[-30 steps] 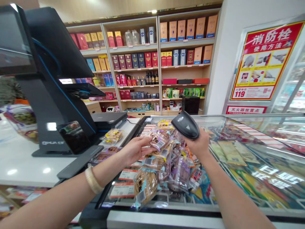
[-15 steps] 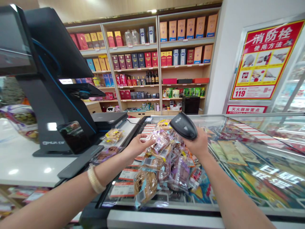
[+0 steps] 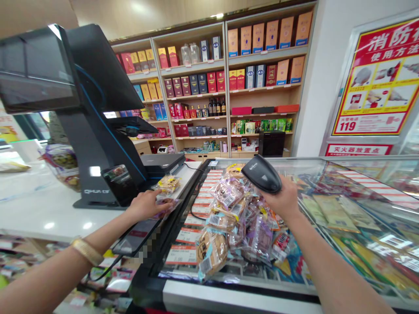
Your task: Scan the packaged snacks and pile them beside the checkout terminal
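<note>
My left hand [image 3: 147,205] reaches to the counter's edge, fingers closed over a purple-printed snack packet [image 3: 165,208] that they partly hide. Just behind it lies a yellow-printed cookie packet [image 3: 170,183]. My right hand [image 3: 284,198] grips a black barcode scanner [image 3: 262,173], its head tilted over a heap of clear-wrapped cookies [image 3: 229,192]. The heap rests on the freezer's glass top, with purple, blue and yellow printed wrappers and several barcodes showing. Most of the scanner's handle is hidden by my right hand.
A black checkout terminal [image 3: 98,117] stands on the white counter [image 3: 42,213] at left. The glass-topped freezer [image 3: 186,294] holds frozen packs, with price labels [image 3: 183,255] along its left side. Shelves of boxes [image 3: 196,83] line the back wall.
My left hand has moved left from the cookie heap to the purple packet at the counter's edge. The view has shifted left. My right hand keeps the scanner over the heap.
</note>
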`<state>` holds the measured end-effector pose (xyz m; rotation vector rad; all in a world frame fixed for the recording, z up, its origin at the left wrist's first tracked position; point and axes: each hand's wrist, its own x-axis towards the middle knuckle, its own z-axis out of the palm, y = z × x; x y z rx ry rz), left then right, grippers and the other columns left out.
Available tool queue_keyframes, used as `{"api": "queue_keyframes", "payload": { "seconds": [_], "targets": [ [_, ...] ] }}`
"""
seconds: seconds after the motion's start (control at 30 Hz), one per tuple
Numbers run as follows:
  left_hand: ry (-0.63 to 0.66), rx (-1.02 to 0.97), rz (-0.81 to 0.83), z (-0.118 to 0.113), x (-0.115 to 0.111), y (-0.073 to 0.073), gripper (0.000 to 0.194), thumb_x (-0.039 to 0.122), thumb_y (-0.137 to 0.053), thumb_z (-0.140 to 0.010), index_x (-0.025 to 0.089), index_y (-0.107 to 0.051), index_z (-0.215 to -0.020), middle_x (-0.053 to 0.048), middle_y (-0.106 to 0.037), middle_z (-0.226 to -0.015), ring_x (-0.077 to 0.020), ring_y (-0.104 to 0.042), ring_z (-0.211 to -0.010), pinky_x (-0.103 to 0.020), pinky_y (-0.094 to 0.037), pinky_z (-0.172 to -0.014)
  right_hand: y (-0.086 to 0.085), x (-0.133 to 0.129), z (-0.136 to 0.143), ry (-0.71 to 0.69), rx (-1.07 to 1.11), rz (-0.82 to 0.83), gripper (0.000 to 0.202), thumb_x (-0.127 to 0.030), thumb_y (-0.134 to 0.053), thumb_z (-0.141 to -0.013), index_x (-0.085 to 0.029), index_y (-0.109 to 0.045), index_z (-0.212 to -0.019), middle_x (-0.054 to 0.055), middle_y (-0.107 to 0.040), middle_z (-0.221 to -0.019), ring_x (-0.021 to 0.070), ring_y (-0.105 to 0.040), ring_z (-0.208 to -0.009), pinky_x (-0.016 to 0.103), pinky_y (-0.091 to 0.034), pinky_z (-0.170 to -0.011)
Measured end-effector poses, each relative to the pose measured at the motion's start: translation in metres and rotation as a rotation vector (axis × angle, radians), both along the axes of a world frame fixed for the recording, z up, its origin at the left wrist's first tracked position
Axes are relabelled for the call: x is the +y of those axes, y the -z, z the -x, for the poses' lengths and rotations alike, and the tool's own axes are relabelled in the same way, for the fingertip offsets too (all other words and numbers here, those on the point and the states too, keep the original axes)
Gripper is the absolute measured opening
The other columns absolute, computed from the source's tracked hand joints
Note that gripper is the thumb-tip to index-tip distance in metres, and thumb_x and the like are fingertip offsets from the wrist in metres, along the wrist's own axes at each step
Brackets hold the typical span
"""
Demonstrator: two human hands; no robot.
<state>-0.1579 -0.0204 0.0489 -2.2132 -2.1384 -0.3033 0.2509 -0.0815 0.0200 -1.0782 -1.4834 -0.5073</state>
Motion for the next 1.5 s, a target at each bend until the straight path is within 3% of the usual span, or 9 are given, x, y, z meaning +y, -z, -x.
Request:
{"api": "queue_keyframes", "payload": {
  "seconds": [0.2, 0.43, 0.57, 0.63, 0.8, 0.93, 1.13, 1.3, 1.5],
  "targets": [
    [-0.084, 0.191, 0.111, 0.003, -0.006, 0.004, 0.086, 0.084, -0.049, -0.058, 0.015, -0.071, -0.105, -0.025, -0.062, -0.123, -0.0446, -0.054, -0.118, -0.047, -0.044, -0.092, 0.002, 0.000, 0.001, -0.015, -0.017, 0.013, 0.014, -0.037, -0.061, -0.074, -0.024, -0.056, -0.074, 0.002, -0.063, -0.063, 0.0222, -0.061, -0.060, 0.030, -0.044, -0.054],
    [-0.102, 0.102, 0.053, -0.004, -0.010, 0.006, 0.098, 0.071, -0.065, -0.055, 0.013, -0.051, -0.133, -0.026, -0.062, -0.122, -0.0458, -0.056, -0.115, -0.050, -0.043, -0.092, 0.002, 0.001, 0.002, -0.023, -0.047, -0.001, 0.014, -0.037, -0.060, -0.073, -0.023, -0.057, -0.075, 0.003, -0.063, -0.064, 0.0222, -0.061, -0.059, 0.030, -0.045, -0.054],
    [0.011, -0.122, -0.066, -0.008, -0.015, 0.007, 0.095, 0.046, -0.076, -0.055, 0.017, -0.042, -0.138, -0.020, -0.059, -0.130, -0.0376, -0.061, -0.111, -0.041, -0.047, -0.091, 0.002, 0.000, 0.003, -0.038, -0.041, -0.001, 0.011, -0.032, -0.059, -0.072, -0.022, -0.058, -0.077, 0.003, -0.063, -0.065, 0.0222, -0.061, -0.060, 0.031, -0.045, -0.055],
    [0.055, -0.264, -0.115, -0.009, -0.016, 0.005, 0.090, 0.035, -0.076, -0.055, 0.019, -0.042, -0.137, -0.015, -0.064, -0.122, -0.0326, -0.065, -0.103, -0.038, -0.049, -0.087, 0.002, 0.000, 0.003, -0.049, -0.029, 0.013, 0.010, -0.031, -0.058, -0.072, -0.023, -0.058, -0.077, 0.003, -0.064, -0.066, 0.0219, -0.061, -0.061, 0.031, -0.046, -0.056],
    [0.060, -0.751, -0.123, -0.016, -0.019, -0.007, 0.073, 0.037, -0.079, -0.052, 0.019, -0.054, -0.118, -0.005, -0.070, -0.093, -0.0224, -0.067, -0.074, -0.031, -0.054, -0.063, -0.001, -0.002, 0.004, -0.075, -0.018, 0.021, 0.011, -0.033, -0.060, -0.071, -0.023, -0.058, -0.076, 0.003, -0.064, -0.066, 0.0223, -0.061, -0.062, 0.031, -0.046, -0.056],
    [0.191, -1.012, -0.263, -0.041, -0.029, -0.023, 0.058, 0.039, -0.081, -0.054, 0.018, -0.060, -0.104, -0.005, -0.070, -0.093, -0.0205, -0.067, -0.078, -0.030, -0.055, -0.070, -0.006, -0.007, 0.009, -0.125, -0.071, 0.045, 0.012, -0.034, -0.059, -0.074, -0.023, -0.058, -0.077, 0.003, -0.064, -0.067, 0.0216, -0.061, -0.062, 0.030, -0.046, -0.057],
    [0.361, -1.048, -0.407, -0.099, -0.052, -0.046, 0.047, 0.031, -0.079, -0.061, 0.019, -0.060, -0.101, -0.004, -0.069, -0.091, -0.0194, -0.066, -0.081, -0.032, -0.053, -0.081, -0.013, -0.015, 0.020, -0.185, -0.188, 0.021, 0.012, -0.034, -0.057, -0.076, -0.022, -0.058, -0.073, 0.003, -0.061, -0.065, 0.0191, -0.059, -0.059, 0.029, -0.044, -0.056],
    [0.403, -1.089, -0.421, -0.132, -0.056, -0.049, 0.046, 0.025, -0.079, -0.061, 0.020, -0.061, -0.103, -0.004, -0.069, -0.094, -0.0199, -0.065, -0.085, -0.032, -0.053, -0.083, -0.017, -0.019, 0.023, -0.245, -0.191, 0.000, 0.013, -0.034, -0.057, -0.077, -0.021, -0.059, -0.076, 0.004, -0.062, -0.067, 0.0191, -0.059, -0.060, 0.029, -0.044, -0.056],
    [0.496, -0.945, -0.496, -0.146, -0.055, -0.048, 0.040, 0.023, -0.076, -0.066, 0.019, -0.062, -0.103, -0.005, -0.068, -0.097, -0.0204, -0.065, -0.090, -0.032, -0.051, -0.088, -0.020, -0.023, 0.025, -0.273, -0.180, 0.043, 0.013, -0.033, -0.057, -0.076, -0.021, -0.061, -0.079, 0.005, -0.065, -0.070, 0.0200, -0.062, -0.063, 0.029, -0.047, -0.058]
  ]
}}
